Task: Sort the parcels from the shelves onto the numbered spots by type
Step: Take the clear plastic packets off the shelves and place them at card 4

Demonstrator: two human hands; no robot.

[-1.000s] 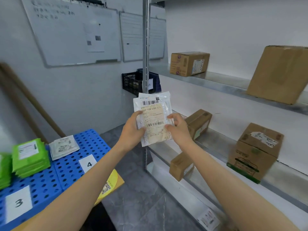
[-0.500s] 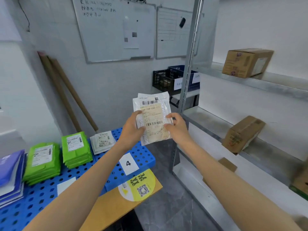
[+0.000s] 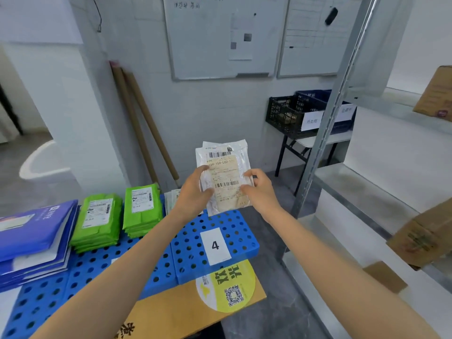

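Note:
A clear plastic parcel (image 3: 225,174) with a beige shipping label is held upright in front of me. My left hand (image 3: 194,192) grips its left edge and my right hand (image 3: 258,189) pinches its right edge. Below it lies the blue perforated pallet (image 3: 234,231) with a white card marked 4 (image 3: 215,245). Another clear parcel (image 3: 172,198) lies on the pallet behind my left wrist, mostly hidden. Two green parcel stacks (image 3: 119,216) and a stack of blue envelopes (image 3: 36,238) sit further left.
A metal shelf upright (image 3: 325,133) stands to the right, with cardboard boxes (image 3: 425,238) on the shelves. Black and blue crates (image 3: 293,113) rest on a small table by the wall. Cardboard tubes (image 3: 144,126) lean against the wall. A flat carton (image 3: 195,307) lies under the pallet.
My view has swung left from the shelves toward the blue pallet. Both hands still hold the clear parcel the same way, now above the spot marked 4.

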